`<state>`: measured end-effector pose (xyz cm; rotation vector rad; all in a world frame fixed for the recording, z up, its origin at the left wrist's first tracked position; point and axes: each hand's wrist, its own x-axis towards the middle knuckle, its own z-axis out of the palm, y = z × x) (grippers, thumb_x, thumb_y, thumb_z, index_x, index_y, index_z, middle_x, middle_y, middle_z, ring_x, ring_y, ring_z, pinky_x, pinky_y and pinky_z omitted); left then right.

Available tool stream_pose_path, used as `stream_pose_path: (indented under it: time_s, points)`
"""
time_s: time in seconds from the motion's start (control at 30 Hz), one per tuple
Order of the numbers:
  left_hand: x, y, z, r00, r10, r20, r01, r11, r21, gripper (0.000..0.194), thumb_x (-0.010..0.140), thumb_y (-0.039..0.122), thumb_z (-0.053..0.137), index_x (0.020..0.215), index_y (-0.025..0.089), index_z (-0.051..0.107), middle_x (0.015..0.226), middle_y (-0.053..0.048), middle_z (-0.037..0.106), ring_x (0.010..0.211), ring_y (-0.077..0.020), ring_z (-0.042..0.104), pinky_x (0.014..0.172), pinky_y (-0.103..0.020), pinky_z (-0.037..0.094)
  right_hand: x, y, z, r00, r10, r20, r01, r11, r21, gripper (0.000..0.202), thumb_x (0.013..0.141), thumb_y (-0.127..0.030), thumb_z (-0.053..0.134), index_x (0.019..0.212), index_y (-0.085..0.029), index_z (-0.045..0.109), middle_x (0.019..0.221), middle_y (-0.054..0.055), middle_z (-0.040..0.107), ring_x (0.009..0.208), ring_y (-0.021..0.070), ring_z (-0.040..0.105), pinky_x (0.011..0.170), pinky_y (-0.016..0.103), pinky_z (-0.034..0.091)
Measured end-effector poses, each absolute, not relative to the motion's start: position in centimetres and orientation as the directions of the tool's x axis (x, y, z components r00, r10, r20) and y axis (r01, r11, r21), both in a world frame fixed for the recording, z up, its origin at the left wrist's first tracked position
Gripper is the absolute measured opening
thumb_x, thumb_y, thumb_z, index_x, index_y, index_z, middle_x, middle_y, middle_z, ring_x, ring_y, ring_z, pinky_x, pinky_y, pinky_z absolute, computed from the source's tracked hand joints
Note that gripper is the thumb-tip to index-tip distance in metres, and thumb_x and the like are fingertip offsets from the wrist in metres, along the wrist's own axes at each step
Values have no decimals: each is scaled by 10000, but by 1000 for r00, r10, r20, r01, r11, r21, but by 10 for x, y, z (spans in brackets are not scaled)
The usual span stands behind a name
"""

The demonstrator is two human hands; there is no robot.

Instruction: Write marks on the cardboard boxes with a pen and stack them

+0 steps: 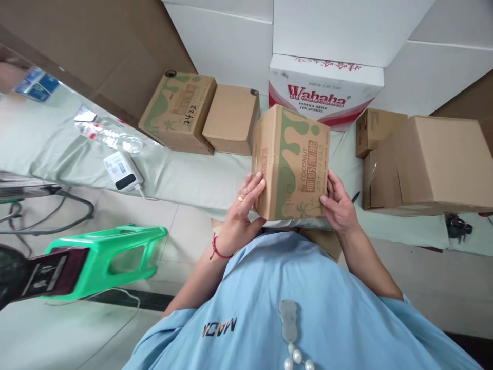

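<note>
A brown cardboard box (296, 164) with green drip patterns and the word COCONUT is between my two hands, tilted above the table's front edge. My left hand (246, 210), with a ring and a red string bracelet, presses its fingers against the box's left side. My right hand (339, 203) grips the lower right edge, thumb on the printed face and fingers behind it. The box's underside is hidden. Behind it stands a white Wahaha water carton (325, 90). To its left are a plain small box (231, 119) and another green-patterned box (179, 110) marked 2422.
Large brown boxes (423, 164) stand at the right, with a dark object (458, 226) beside them. On the left of the table lie a plastic bottle (115, 137) and a white power bank (122, 171) with a cable. A green stool (111, 259) stands on the floor.
</note>
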<state>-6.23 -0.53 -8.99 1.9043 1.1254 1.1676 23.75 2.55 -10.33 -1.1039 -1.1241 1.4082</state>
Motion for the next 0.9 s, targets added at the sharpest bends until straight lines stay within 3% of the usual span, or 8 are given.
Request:
stream_pose_path:
  time_s: [0.1,0.23,0.3,0.4,0.53,0.67,0.8,0.9]
  points:
    - [-66,-9,-96,175,958,225,311,-271,911,809,878,190,805,1633,341,557,1811,-85,392,1737,-376,232,1401,-627,289,239,21,-102,-99,994,-37,-109,-48,-993,1010,875,-609,845,1726,-354,366,1850,28,332,1727,257,303,1412,473,296]
    - [-70,-10,-99,224,968,115,-49,-107,993,782,853,380,880,1574,327,583,1731,-103,504,1678,-377,376,1377,-587,356,238,13,-95,-154,988,-10,-49,-18,-999,985,952,-587,793,1769,-390,279,1859,-12,304,1730,262,299,1392,469,358]
    - [-69,-9,-99,163,981,101,-238,-60,969,611,880,469,856,1436,326,647,1563,-88,656,1539,-349,560,1293,-548,469,237,9,-87,-219,976,14,-34,7,-999,948,979,-560,773,1772,-408,277,1867,-26,280,1733,277,289,1400,490,343]
    - [-68,-5,-102,2,1000,-3,-362,3,932,439,869,406,878,1230,321,644,1141,-17,773,1124,-245,755,1016,-409,610,237,6,-73,-323,941,96,3,103,-995,835,1019,-490,726,1755,-439,336,1884,-63,203,1753,303,218,1428,540,264]
    - [-73,4,-116,-104,980,-169,-443,106,890,556,672,217,915,1124,304,604,924,32,725,856,-196,707,827,-336,586,232,2,-61,-460,864,206,148,303,-941,805,1027,-269,670,1749,-446,360,1876,-78,207,1762,296,164,1439,570,233]
    - [-81,8,-135,-113,972,-208,-493,127,860,482,630,207,757,1095,291,661,1045,13,747,1006,-219,720,960,-380,583,213,1,-62,-618,707,345,158,541,-826,826,1041,-67,521,1765,-412,321,1851,-28,302,1742,236,248,1429,549,294]
    - [-86,6,-149,-88,951,-295,-538,204,818,406,608,198,705,1012,229,736,1038,-26,785,935,-219,740,937,-395,615,194,1,-69,-620,629,468,104,658,-746,765,1083,-31,436,1753,-393,356,1768,29,483,1712,209,340,1399,541,374]
    - [-87,7,-155,-110,952,-284,-539,183,822,296,586,194,732,881,213,718,897,-18,772,821,-197,728,864,-365,633,191,-1,-74,-543,667,510,132,667,-733,748,1088,-49,460,1741,-404,379,1772,44,473,1673,223,424,1361,518,449]
